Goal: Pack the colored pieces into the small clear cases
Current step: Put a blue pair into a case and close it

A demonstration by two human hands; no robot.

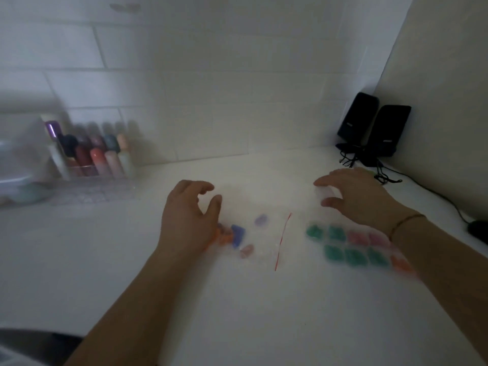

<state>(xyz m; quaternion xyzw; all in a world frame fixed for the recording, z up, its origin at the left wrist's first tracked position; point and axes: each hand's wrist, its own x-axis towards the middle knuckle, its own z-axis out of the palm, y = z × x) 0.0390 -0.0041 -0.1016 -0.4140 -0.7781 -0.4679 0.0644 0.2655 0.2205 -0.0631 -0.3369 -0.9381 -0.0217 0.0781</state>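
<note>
The view is blurred by motion. Loose colored pieces lie on the white table: a blue one [238, 235], a lilac one [261, 220], a pink one [247, 250] and orange ones [224, 237] partly under my left hand [188, 217]. That hand hovers over them with fingers curled and apart. A row of small clear cases [356, 247] filled with green, pink and orange pieces lies at the right, below my right wrist. My right hand [353, 196] is curved around a small clear case [326, 192]; the grip is too blurred to judge. A clear bag with a red strip [283, 240] lies between the hands.
A clear organizer with colored bottles [97, 157] stands at the back left beside a translucent box [21, 159]. Two black speakers [375, 128] with cables stand in the back right corner. A black mouse [478, 229] sits at the right edge. A tiled wall rises behind.
</note>
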